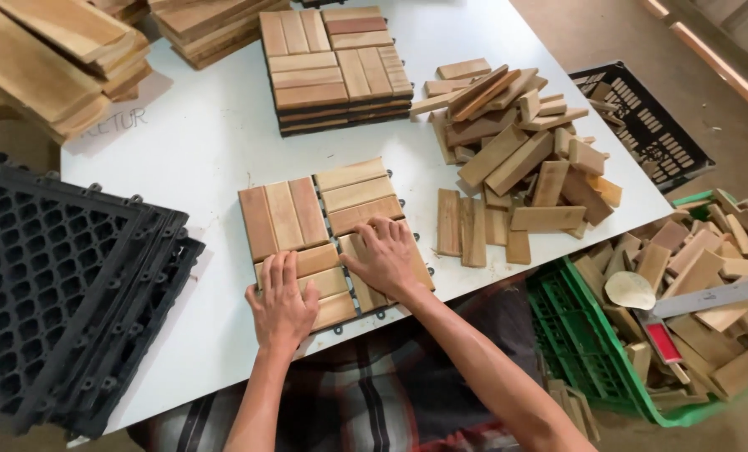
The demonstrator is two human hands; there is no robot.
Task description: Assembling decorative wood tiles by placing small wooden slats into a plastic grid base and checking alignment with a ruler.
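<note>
two hands pressing slats on a wooden tile

nearest the person, the left hand [282, 303] lies flat, fingers spread and gripping nothing, on the near-left slats of the wooden tile [332, 238]. the right hand [384, 255] rests open, palm down, on the tile's near-right slats, also holding nothing. the tile is square, of smooth tan and reddish strips in four blocks whose grain alternates; black plastic tabs show along its edges. it sits on the white table [206, 142] at the near edge, turned slightly, its left edge running away and a little leftward. left of the tile lie black plastic grids [56, 276], honeycombed. right of the tile, a loose heap of short slats [516, 151]; further right, a green crate [583, 343] of offcuts. beyond the tile stands a stack of finished tiles [336, 67].
</note>
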